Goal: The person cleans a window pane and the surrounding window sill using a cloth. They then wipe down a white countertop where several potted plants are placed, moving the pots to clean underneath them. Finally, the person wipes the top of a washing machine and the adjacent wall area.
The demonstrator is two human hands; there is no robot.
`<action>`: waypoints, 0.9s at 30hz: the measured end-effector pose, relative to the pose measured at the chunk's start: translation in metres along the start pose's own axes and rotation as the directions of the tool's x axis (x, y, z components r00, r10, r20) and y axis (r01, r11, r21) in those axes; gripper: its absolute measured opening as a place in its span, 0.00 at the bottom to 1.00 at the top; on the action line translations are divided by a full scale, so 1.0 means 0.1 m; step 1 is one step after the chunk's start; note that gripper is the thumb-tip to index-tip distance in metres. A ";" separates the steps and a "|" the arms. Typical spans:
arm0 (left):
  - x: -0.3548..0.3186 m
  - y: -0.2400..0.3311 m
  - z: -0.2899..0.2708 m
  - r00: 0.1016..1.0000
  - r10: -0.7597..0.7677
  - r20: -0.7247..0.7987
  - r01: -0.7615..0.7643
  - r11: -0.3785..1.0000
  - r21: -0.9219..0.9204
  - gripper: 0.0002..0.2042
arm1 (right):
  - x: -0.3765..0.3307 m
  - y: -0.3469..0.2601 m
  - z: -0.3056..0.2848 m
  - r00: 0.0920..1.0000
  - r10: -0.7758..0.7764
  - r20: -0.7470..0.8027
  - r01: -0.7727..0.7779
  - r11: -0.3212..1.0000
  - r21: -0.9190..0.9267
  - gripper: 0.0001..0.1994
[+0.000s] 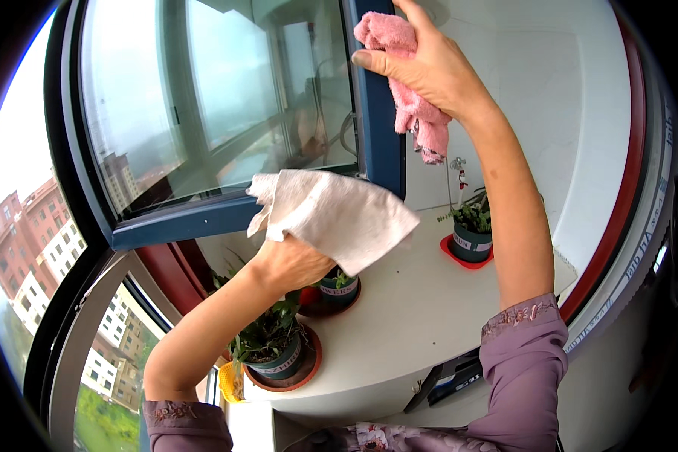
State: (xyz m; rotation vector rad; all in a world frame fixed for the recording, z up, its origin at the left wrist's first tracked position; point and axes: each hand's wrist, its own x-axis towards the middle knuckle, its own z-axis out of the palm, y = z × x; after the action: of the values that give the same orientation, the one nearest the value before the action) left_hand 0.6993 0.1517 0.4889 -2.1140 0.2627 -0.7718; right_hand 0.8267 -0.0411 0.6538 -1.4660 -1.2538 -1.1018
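Observation:
A window sash with a dark blue frame stands swung inward over the sill. At its lower right corner, my left hand is closed on an off-white cloth. The cloth drapes over the fingers and covers part of the bottom rail. Higher up, my right hand grips a folded pink towel beside the sash's right edge, the thumb reaching to the frame. The towel's lower end hangs down, and some fingertips run out of the picture. Reflections show in the glass pane.
Below my left arm, potted plants stand in saucers on a white ledge. Another pot sits in a red tray near a wall tap. A yellow basket is at the near left. Buildings show outside.

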 end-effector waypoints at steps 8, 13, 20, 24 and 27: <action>-0.13 -0.64 -0.22 0.955 -0.223 -0.197 0.159 0.942 -0.296 0.27 | -0.03 0.14 0.21 0.985 0.156 0.070 -0.170 0.937 0.307 0.42; 0.51 -1.18 -0.47 0.869 -0.227 -0.439 0.168 0.971 -0.169 0.25 | -0.03 0.12 0.18 0.991 0.122 0.046 -0.130 0.930 0.344 0.33; -0.06 -1.85 -0.33 0.635 -0.614 -0.468 0.617 0.768 -0.172 0.30 | -0.16 0.18 0.22 0.990 0.118 -0.072 -0.105 0.981 0.165 0.33; -0.48 -2.24 -0.01 0.428 -0.616 -0.662 0.693 0.693 -0.197 0.31 | -0.20 0.13 0.20 0.942 0.275 0.190 -0.334 0.803 0.494 0.29; -0.04 -1.86 -0.13 0.313 -0.794 -0.520 0.825 0.499 -0.265 0.29 | -0.18 0.13 0.29 0.953 0.242 0.183 -0.303 0.799 0.519 0.30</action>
State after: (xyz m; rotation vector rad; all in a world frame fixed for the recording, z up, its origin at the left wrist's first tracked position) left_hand 0.6727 0.2603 0.6386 -1.7869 -0.6100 -2.0442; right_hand 0.8397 -0.0175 0.6288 -1.2193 -1.2469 -0.4189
